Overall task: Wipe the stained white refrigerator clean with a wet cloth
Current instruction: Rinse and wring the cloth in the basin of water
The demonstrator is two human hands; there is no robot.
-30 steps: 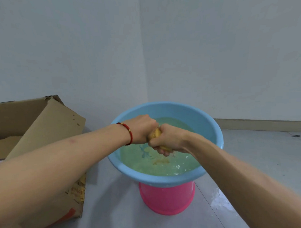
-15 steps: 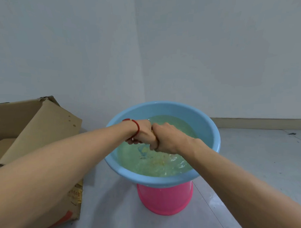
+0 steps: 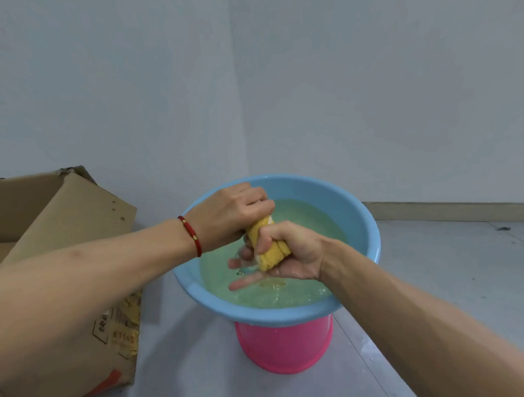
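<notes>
A rolled-up yellow cloth (image 3: 271, 249) is held over a blue basin (image 3: 361, 224) filled with greenish water. My left hand (image 3: 231, 212), with a red bracelet on its wrist, grips the cloth's upper end. My right hand (image 3: 286, 251) holds the lower end, thumb and index finger curled round it while the other fingers stretch out below, close to the water. The refrigerator is not in view.
The basin sits on a pink bucket or stool (image 3: 285, 346) on a grey tiled floor. An open cardboard box (image 3: 63, 235) stands at the left, close to the basin. White walls meet in a corner behind; a baseboard (image 3: 448, 211) runs at the right.
Both hands have twisted round the cloth and shifted their grip; the yellow cloth shows more between them now. The right hand's lower fingers have loosened and stretched out.
</notes>
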